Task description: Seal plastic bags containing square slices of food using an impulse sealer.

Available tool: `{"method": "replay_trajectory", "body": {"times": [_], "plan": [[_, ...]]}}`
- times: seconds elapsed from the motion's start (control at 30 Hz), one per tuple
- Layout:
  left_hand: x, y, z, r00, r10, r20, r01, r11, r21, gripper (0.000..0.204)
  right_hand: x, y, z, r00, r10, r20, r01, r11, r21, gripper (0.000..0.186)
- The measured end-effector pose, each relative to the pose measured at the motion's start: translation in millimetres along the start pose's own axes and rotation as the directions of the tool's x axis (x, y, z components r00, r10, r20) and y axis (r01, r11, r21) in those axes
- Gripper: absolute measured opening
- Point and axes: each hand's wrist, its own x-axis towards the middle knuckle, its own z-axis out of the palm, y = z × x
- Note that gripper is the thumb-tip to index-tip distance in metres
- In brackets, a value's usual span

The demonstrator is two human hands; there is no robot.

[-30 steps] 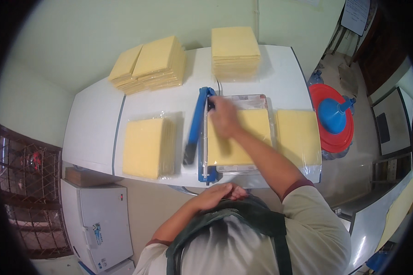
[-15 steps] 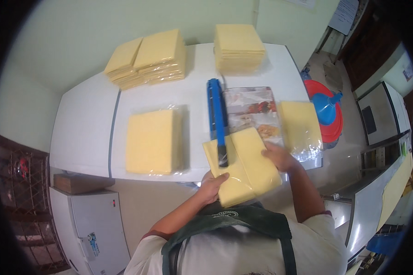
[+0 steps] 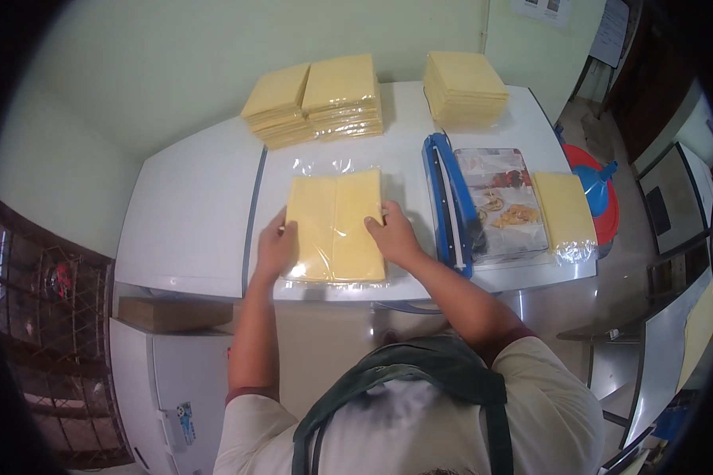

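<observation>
Pack gripped at its 2 sides.
I see left hand and right hand grasping opposite edges, over the white table near its front; rightward, a long blue device beside a printed tray.

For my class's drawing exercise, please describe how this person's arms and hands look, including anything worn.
The left hand and right hand are ungloved. Both forearms are bare too, below short off-white sleeves edged with dark red bands. A dark green apron is worn over the shirt.
</observation>
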Motion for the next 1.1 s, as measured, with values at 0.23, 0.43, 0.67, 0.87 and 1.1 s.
{"method": "replay_trajectory", "body": {"times": [0.23,0.43,0.67,0.87,1.1], "plan": [[12.5,-76.2,35.0,0.961,0.264,-0.084,-0.215,0.901,0.377,0.044,-56.8,58.9,-14.1,0.958,-0.229,-0.174,0.166,0.934,-0.315,0.039],[9.0,-50.0,29.7,0.990,-0.051,-0.132,0.099,0.918,0.383,0.056,-120.3,174.2,-164.6,0.538,-0.709,-0.456,0.513,0.704,-0.490,0.006],[7.5,47.0,104.6,0.929,0.150,-0.338,-0.167,0.986,-0.021,0.052,-130.9,213.7,-343.3,0.624,-0.541,-0.563,-0.273,0.524,-0.807,0.040],[22.0,95.1,221.4,0.912,0.295,-0.285,-0.310,0.951,-0.010,0.045,-124.4,247.0,-362.4,0.618,-0.699,-0.359,0.003,0.458,-0.889,0.020],[64.9,17.1,304.2,0.981,-0.120,-0.153,0.023,0.852,-0.523,0.041,-76.0,200.8,-415.6,0.261,-0.914,-0.311,0.312,0.384,-0.869,0.020]]}}
